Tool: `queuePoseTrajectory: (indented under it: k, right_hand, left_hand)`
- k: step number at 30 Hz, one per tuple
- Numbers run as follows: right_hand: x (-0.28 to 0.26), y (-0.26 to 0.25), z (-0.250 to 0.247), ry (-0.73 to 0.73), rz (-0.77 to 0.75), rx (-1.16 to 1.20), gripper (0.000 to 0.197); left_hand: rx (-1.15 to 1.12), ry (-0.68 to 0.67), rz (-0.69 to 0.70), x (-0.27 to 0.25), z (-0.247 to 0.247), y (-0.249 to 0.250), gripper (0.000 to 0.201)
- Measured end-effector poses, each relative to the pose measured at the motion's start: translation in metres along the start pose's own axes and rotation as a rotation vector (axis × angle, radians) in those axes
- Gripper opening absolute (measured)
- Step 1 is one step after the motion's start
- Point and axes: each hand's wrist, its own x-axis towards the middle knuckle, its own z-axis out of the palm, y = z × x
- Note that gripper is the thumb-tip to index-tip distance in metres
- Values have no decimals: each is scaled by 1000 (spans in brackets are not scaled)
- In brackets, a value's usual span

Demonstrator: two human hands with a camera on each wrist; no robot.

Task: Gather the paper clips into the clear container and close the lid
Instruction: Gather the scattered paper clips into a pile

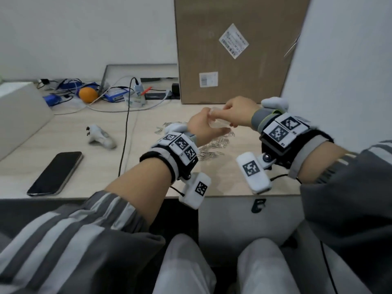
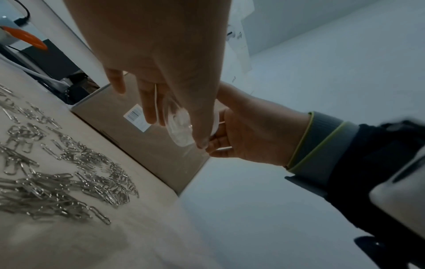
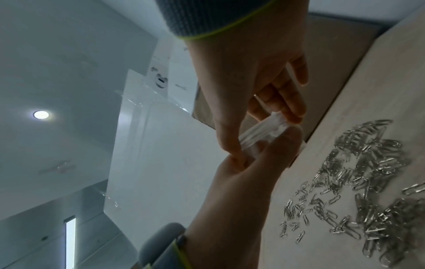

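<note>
Both hands hold a small clear container (image 1: pixel 219 122) in the air above the table (image 1: pixel 89 166). My left hand (image 1: pixel 204 122) grips its left end and my right hand (image 1: pixel 228 115) pinches its right end. The left wrist view has the container (image 2: pixel 180 127) between my left fingers (image 2: pixel 149 109) and the right hand (image 2: pixel 248 131). In the right wrist view the container (image 3: pixel 264 133) sits between the right hand (image 3: pixel 250 76) above and the left hand (image 3: pixel 243 185) below. Silver paper clips (image 1: pixel 212 145) (image 2: pixel 59 174) (image 3: pixel 368 182) lie scattered under the hands. Whether the lid is open is unclear.
A black phone (image 1: pixel 55 172) lies at the front left, with a white controller (image 1: pixel 100 136) and a black cable (image 1: pixel 125 132) behind it. A tall cardboard box (image 1: pixel 233 49) stands behind the hands. An orange (image 1: pixel 88 94) and cabling sit at the back left.
</note>
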Motion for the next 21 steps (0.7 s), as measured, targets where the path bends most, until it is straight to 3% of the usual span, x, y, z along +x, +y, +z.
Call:
queuePoseTrajectory:
  k: [6,10,13,19,21]
  right_hand:
    - [-25,3,-1,-85,-120,-10,45]
    - [-30,13,3,-174,-175,66,49]
    - [-29,21,11,-170,-207,250,53]
    - [-6,48,24,-17,-25,571,58]
    - [2,62,28,37,37,549,63]
  left_hand:
    - [47,-119,31,-20,-15,-1,40]
    - [39,-153,48,-29,-10,-6,54]
    - [-5,-155,25,-27,-7,-15,59]
    - [-35,-6,-174,-14,-12,-50,85]
    - [-79,41,-208,-12,-19,-60,73]
